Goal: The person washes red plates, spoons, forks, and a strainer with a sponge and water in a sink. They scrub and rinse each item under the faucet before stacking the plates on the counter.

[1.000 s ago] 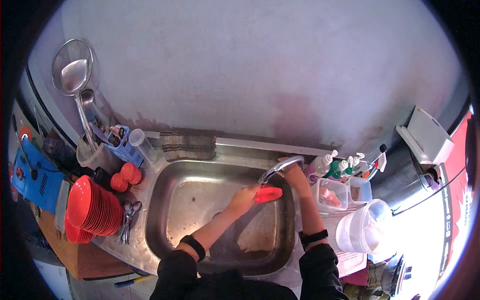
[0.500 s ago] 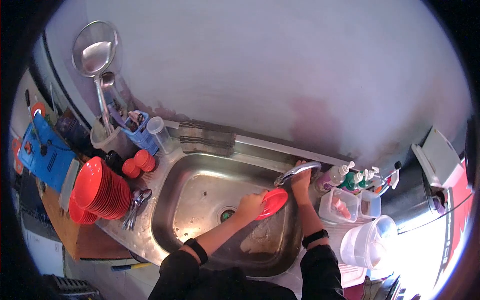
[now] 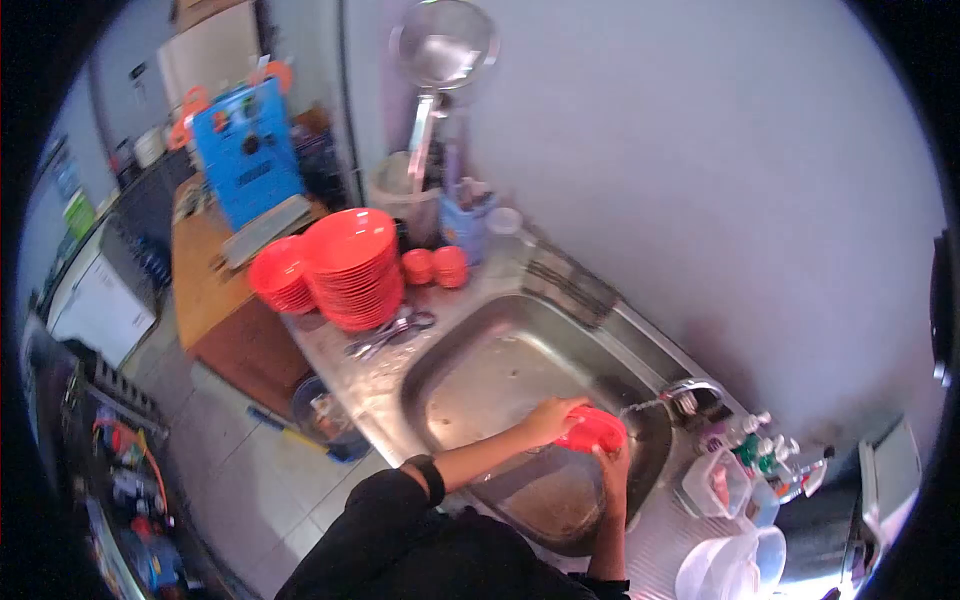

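Note:
Over the steel sink [image 3: 560, 515], a red bowl [image 3: 592, 431] is held between both hands. My left hand [image 3: 553, 419] grips its left rim with closed fingers. On its lower right edge, my right hand [image 3: 613, 463] is closed around the rim. A thin stream of water comes from the curved faucet [image 3: 690, 386] toward the bowl's upper right side. The sink floor below is wet, and the bowl and left forearm hide part of it.
Left of the sink stand stacked red bowls [image 3: 352, 270], spoons [image 3: 392, 332] and small red cups [image 3: 450, 267]. Behind them are a blue basket [image 3: 466, 225] and a strainer [image 3: 443, 48]. Soap bottles [image 3: 765, 452] and plastic tubs [image 3: 718, 483] line the right side.
My right hand has left the faucet and now holds the bowl along with my left. Water now runs from the faucet. The view has swung left, showing more floor.

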A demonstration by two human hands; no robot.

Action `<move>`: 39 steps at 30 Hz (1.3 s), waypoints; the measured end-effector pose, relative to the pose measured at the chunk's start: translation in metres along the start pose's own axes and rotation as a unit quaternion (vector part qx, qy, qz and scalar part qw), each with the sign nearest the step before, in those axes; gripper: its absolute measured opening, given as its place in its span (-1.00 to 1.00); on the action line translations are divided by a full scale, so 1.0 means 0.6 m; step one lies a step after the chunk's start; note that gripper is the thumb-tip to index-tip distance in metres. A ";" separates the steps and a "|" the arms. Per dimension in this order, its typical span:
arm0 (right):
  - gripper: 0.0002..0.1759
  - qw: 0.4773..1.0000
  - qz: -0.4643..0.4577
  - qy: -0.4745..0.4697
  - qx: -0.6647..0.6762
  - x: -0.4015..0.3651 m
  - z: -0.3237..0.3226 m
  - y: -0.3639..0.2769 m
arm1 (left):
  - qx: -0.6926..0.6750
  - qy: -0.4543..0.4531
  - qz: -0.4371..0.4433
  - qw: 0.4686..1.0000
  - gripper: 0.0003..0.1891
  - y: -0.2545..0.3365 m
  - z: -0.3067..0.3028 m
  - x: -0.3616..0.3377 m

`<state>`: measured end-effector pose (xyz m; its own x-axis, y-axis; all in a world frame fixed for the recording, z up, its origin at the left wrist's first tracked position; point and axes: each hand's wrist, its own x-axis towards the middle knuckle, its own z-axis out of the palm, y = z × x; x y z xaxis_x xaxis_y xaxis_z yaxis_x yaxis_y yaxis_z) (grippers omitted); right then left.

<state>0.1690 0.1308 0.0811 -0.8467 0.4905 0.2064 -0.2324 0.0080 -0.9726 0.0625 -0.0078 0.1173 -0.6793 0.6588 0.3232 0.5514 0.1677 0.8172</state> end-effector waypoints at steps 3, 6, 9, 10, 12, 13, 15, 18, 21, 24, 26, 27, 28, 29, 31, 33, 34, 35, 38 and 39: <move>-0.70 0.989 -0.022 0.019 -0.143 -0.010 0.019 -0.020 | -0.061 -0.040 -0.011 0.997 -0.75 0.002 -0.033 -0.031; -0.70 0.975 -0.043 -0.048 -0.211 -0.004 0.056 -0.080 | -0.141 0.014 -0.004 0.990 -0.71 -0.005 -0.049 -0.065; -0.69 0.925 -0.118 -0.126 -0.340 -0.008 0.092 -0.140 | -0.237 0.041 -0.040 0.970 -0.67 -0.008 -0.063 -0.097; -0.68 0.893 -0.157 -0.165 -0.387 -0.012 0.104 -0.161 | -0.270 0.053 -0.056 0.960 -0.64 -0.004 -0.074 -0.107; -0.64 0.853 -0.259 -0.156 -0.425 -0.017 0.112 -0.190 | -0.180 0.117 -0.049 0.975 -0.59 0.025 -0.105 -0.135; -0.60 0.800 -0.357 -0.138 -0.463 -0.015 0.116 -0.195 | -0.093 0.173 -0.037 0.980 -0.53 0.037 -0.124 -0.148; -0.57 0.819 -0.390 -0.029 -0.420 -0.016 0.117 -0.163 | -0.060 0.192 -0.039 0.979 -0.48 0.034 -0.165 -0.182; -0.53 0.808 -0.344 0.017 -0.478 -0.018 0.108 -0.117 | 0.040 0.225 -0.048 0.972 -0.44 0.033 -0.238 -0.257; -0.56 0.720 -0.143 -0.133 -0.666 -0.030 0.083 -0.080 | 0.139 0.265 -0.115 0.947 -0.51 0.026 -0.315 -0.368; -0.63 0.835 -0.129 0.040 -0.534 -0.024 0.045 -0.034 | 0.223 0.389 -0.189 0.873 -0.54 0.003 -0.391 -0.510; -0.61 0.942 -0.049 0.124 -0.307 -0.020 0.036 -0.025 | 0.251 0.470 -0.263 0.804 -0.56 -0.057 -0.420 -0.637; -0.61 0.986 0.074 0.135 -0.064 -0.017 0.050 -0.035 | 0.277 0.509 -0.305 0.756 -0.59 -0.109 -0.422 -0.710; -0.61 0.985 0.074 0.141 -0.061 -0.016 0.070 -0.049 | 0.211 0.551 -0.382 0.712 -0.65 -0.163 -0.422 -0.788; -0.60 0.985 0.133 0.113 0.006 -0.013 0.090 -0.067 | 0.225 0.501 -0.501 0.669 -0.57 -0.192 -0.425 -0.865; -0.58 0.977 0.183 0.084 0.068 -0.002 0.148 -0.105 | -0.006 0.533 -0.578 0.618 -0.67 -0.286 -0.408 -1.021; -0.57 0.968 0.194 0.031 0.158 0.003 0.228 -0.145 | -0.007 0.456 -0.581 0.674 -0.69 -0.321 -0.373 -1.137; -0.56 0.963 0.212 0.009 0.166 0.003 0.278 -0.174 | 0.105 0.366 -0.620 0.686 -0.69 -0.271 -0.372 -1.138; -0.55 0.956 0.235 -0.012 0.174 -0.004 0.319 -0.210 | 0.196 0.267 -0.666 0.668 -0.68 -0.259 -0.340 -1.184; -0.54 0.952 0.218 -0.124 0.176 0.024 0.471 -0.291 | -0.114 0.405 -0.541 0.728 -0.80 -0.163 -0.261 -1.274; -0.56 0.954 0.175 -0.165 0.178 0.028 0.517 -0.310 | -0.151 0.484 -0.502 0.700 -0.83 -0.015 -0.323 -1.138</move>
<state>0.0497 -0.1328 0.2987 -0.9932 0.1074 -0.0444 -0.0063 -0.4314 -0.9021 0.4273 -0.6014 -0.0184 -0.7415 -0.5112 -0.4345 -0.4681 -0.0698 0.8809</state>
